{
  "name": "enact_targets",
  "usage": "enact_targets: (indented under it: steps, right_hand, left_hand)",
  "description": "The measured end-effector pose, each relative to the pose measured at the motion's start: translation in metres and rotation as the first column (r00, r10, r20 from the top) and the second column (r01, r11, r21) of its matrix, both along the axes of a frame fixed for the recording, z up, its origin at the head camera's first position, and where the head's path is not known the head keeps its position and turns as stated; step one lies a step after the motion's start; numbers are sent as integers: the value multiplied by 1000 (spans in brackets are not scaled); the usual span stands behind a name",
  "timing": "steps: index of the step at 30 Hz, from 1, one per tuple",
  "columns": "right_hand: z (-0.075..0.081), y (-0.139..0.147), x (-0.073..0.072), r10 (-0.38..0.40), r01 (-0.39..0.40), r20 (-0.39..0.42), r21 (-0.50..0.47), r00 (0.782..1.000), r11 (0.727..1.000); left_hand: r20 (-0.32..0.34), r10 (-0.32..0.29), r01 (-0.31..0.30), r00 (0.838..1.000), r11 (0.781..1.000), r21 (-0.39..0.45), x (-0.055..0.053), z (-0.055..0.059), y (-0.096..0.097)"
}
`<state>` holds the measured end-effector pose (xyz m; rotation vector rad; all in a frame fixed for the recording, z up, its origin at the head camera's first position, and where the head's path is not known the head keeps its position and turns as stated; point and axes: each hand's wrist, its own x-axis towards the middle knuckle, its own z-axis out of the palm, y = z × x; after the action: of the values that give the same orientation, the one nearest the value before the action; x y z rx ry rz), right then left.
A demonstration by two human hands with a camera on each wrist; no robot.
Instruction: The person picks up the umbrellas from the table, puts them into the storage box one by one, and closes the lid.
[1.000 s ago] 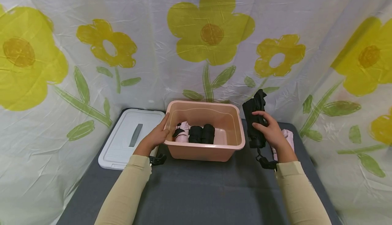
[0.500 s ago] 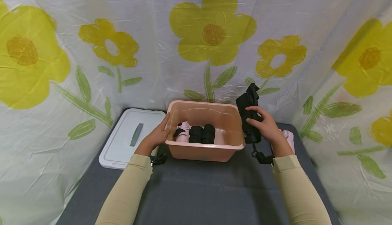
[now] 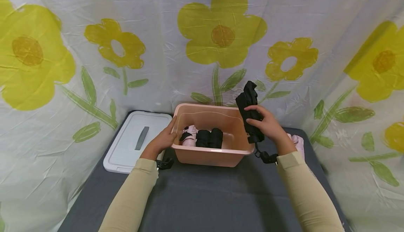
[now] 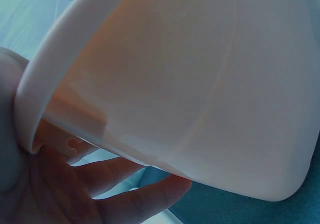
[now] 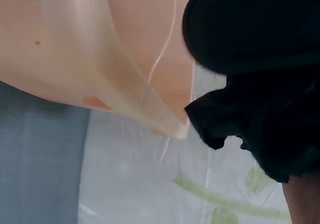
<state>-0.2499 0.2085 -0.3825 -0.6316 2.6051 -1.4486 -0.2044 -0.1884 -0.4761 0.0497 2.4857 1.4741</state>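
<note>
A pink plastic storage bin (image 3: 208,158) stands on the dark table, and my left hand (image 3: 162,139) holds its left rim. In the left wrist view, the fingers (image 4: 145,199) lie against the bin's outer wall below the rim. My right hand (image 3: 268,125) grips a black folding umbrella (image 3: 247,109), folded up and tilted, over the bin's right rim. A strap loop hangs from the umbrella's lower end. Inside the bin, on the left, lie a pink rolled bundle (image 3: 190,139) with black on it and two black rolled bundles (image 3: 209,138) side by side.
A white lid (image 3: 132,149) with a grey handle lies left of the bin. Some pink fabric (image 3: 298,143) shows behind my right wrist, partly hidden. The dark table (image 3: 217,197) reaches toward me, and a flower-print curtain (image 3: 167,49) hangs behind and at both sides.
My right hand has moved left with the black folding umbrella, from beside the bin to over its right rim. My left hand stays on the left rim.
</note>
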Motion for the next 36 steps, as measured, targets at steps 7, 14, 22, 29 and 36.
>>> enact_targets:
  steps: [7,14,22,29,36]
  right_hand:
    - [-1,-11,-8,81,-79,-33,36,996,996]
    - [1,-26,-13,125,-119,-50,107,991,987]
    - [-2,-39,-20,167,-158,-39,178,985,971]
    - [-3,-47,-22,211,-200,-10,286,977,937]
    - [-9,-55,-30,262,-246,5,361,965,899]
  left_hand:
    - [9,-4,4,1000,1000,-2,0,0,0]
    - [0,-5,5,1000,1000,3,-2,-2,0]
    - [11,4,-4,1000,1000,-18,-2,-2,1]
    - [13,11,-11,1000,1000,-18,0,0,3]
    - [-6,11,-11,1000,1000,-25,1,-1,1]
